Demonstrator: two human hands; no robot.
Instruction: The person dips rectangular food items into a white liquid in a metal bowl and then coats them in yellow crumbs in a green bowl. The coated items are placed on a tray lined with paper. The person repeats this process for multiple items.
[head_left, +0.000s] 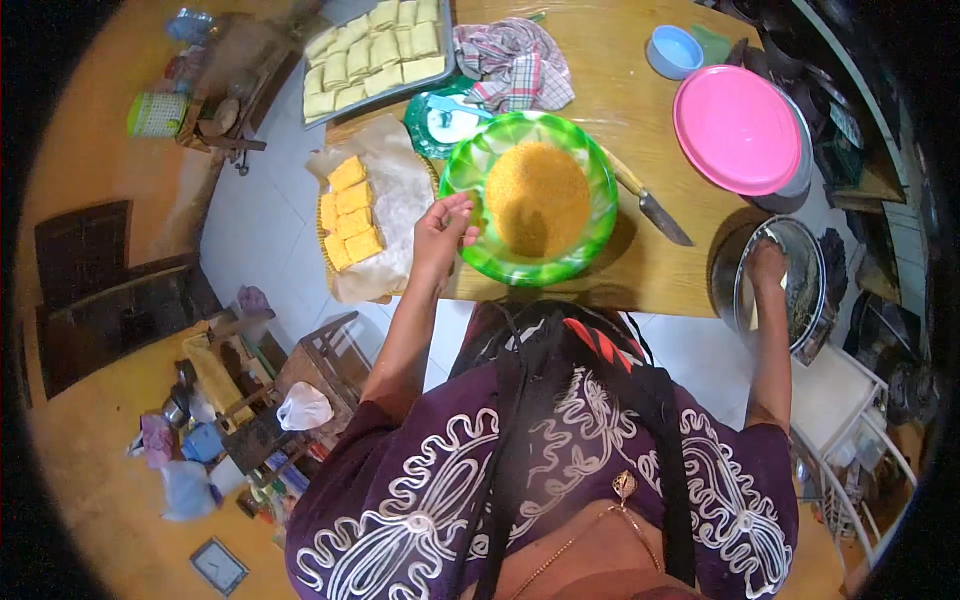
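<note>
My left hand hovers at the left rim of a green and white plastic basin, fingers loosely curled and apart, holding nothing that I can see. Orange breadcrumbs fill the middle of that basin. Over on the right, my right hand reaches down into a metal pot. Its fingers are partly hidden, and I cannot tell whether they grip anything. Left of the basin, several crumb-coated pieces lie on baking paper in a shallow woven tray.
A metal tray holds rows of pale folded dough parcels. Nearby are a checked cloth and a green plate with white paste. A knife lies right of the basin. Beyond are a pink lid and a blue bowl.
</note>
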